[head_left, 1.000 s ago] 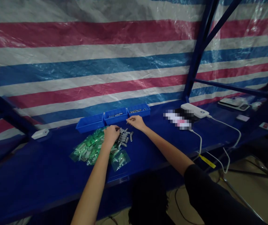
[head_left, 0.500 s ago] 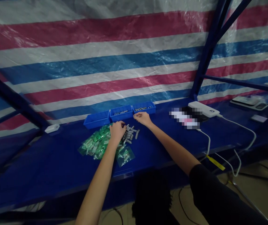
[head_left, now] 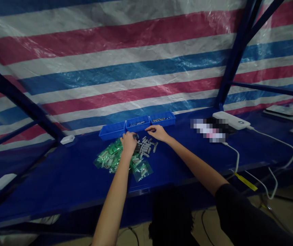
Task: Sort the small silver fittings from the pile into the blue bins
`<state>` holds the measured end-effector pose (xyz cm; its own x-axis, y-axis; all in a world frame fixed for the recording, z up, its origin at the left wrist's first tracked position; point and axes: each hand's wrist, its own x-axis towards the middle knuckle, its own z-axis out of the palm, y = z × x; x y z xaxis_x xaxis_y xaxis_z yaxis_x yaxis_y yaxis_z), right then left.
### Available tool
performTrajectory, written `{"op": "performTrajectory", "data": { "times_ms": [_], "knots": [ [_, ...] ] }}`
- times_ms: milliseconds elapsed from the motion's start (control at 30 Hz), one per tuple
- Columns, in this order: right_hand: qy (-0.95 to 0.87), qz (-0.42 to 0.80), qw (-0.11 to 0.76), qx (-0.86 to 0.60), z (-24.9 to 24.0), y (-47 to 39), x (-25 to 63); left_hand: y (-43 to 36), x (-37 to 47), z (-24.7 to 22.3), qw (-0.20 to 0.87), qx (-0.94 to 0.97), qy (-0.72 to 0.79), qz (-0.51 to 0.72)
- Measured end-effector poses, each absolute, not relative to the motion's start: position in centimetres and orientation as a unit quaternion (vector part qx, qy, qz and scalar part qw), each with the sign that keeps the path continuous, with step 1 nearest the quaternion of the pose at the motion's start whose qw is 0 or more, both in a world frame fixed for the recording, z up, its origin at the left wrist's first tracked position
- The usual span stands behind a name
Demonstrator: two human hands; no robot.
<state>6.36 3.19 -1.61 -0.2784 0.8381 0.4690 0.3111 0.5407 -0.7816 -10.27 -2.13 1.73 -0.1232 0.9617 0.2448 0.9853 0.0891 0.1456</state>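
Observation:
My left hand (head_left: 128, 142) is over the edge of a heap of small green-tinted plastic bags (head_left: 108, 158) with metal pieces inside. Its fingers are curled near a dark bit that I cannot make out. Beside it lies a loose pile of small grey metal cylinders (head_left: 144, 147). To the right, my right hand (head_left: 159, 133) is just in front of the blue bins, thumb and fingers drawn together; whatever is between them is too small to name. The middle blue bin (head_left: 138, 127) holds a few grey cylinders, and the right blue bin (head_left: 170, 122) holds small brassy pieces.
A third blue bin (head_left: 112, 132) stands at the left of the row. Right of my hands are a blurred-out phone (head_left: 210, 131), a white power bank (head_left: 231, 120) with cables and a scale (head_left: 287, 112). A white plug-like block (head_left: 67, 139) lies left, near the frame post.
The camera view has turned slightly left, so the table's things appear further right. My right hand has drawn a little left, off the right bin towards the cylinder pile. My left hand stays near the pile.

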Motion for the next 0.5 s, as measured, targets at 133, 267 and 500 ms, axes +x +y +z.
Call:
{"op": "performTrajectory", "data": {
  "times_ms": [133, 267, 500],
  "knots": [
    [-0.758, 0.279, 0.450, -0.381, -1.85, 3.11, 6.27, -1.79, -9.64, 0.98, 0.059, -0.704, -0.695, -0.135],
    [-0.756, 0.275, 0.444, -0.396, -1.80, 2.89, 6.21, -1.63, -9.60, 0.72, 0.068, -0.700, -0.701, -0.122],
    [-0.758, 0.267, 0.433, -0.408, -2.13, 3.00, 6.14, -1.47, -9.51, 0.60, 0.041, -0.696, -0.696, -0.172]
  ]
}}
